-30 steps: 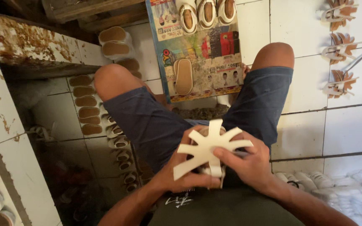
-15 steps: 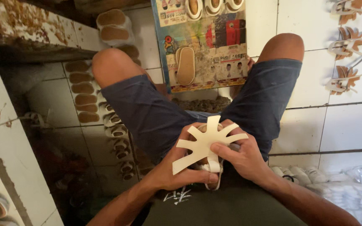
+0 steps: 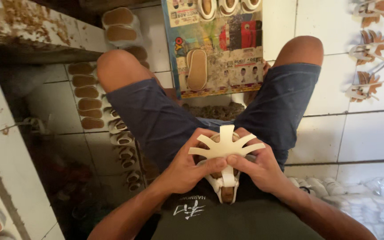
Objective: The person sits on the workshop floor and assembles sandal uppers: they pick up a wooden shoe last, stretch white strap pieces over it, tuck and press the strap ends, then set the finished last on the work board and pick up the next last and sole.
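I sit on a tiled floor with my knees apart, and both hands meet over my lap. They hold a small cream-white sandal upper [image 3: 226,149] with several flat straps fanning outward, set on a brown shoe form. My left hand [image 3: 187,171] grips it from the left, thumb pressed on the straps. On the other side my right hand [image 3: 259,168] pinches the strap area with thumb and fingers. A narrow cream strap runs down the middle toward my shirt.
A printed board [image 3: 218,49] with a tan insole and small sandals lies between my knees. Rows of brown insoles [image 3: 85,100] and small white sandals [image 3: 123,146] line the floor at left. Finished strap pieces [image 3: 365,53] lie on white tiles at right, white bags [image 3: 361,193] at lower right.
My hands with the sandal upper have turned it slightly, so the straps now fan out more level. The view has tilted a little lower.
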Action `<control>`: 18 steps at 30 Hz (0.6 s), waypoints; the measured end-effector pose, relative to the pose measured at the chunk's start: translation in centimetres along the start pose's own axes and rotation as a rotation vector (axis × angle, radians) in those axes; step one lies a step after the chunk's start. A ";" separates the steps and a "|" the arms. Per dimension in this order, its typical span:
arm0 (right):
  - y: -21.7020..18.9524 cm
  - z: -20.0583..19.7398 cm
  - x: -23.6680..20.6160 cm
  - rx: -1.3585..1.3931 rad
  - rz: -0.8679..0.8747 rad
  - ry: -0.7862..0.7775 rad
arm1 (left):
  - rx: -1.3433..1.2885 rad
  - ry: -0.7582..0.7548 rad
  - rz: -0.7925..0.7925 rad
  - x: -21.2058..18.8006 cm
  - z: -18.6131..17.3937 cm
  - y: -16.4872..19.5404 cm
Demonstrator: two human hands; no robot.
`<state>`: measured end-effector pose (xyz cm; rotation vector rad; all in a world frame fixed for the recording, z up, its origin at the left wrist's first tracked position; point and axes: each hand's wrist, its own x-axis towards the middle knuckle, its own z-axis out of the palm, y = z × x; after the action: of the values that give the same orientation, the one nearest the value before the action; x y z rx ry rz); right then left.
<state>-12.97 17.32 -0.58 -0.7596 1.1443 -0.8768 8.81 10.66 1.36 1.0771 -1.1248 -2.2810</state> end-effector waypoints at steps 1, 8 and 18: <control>0.3 -0.2 0.0 0.017 0.004 -0.018 | -0.016 -0.010 0.020 0.1 -0.1 -0.4; 1.8 -0.4 0.3 0.156 0.123 0.015 | -0.020 -0.028 0.030 0.2 -0.5 -1.7; 0.8 -0.4 0.6 0.051 0.131 -0.001 | -0.069 -0.023 -0.006 -0.1 -0.4 -1.8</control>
<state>-13.09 17.17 -1.66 -0.6364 1.1532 -0.7928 9.17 11.55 -0.18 1.0324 -1.0447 -2.3247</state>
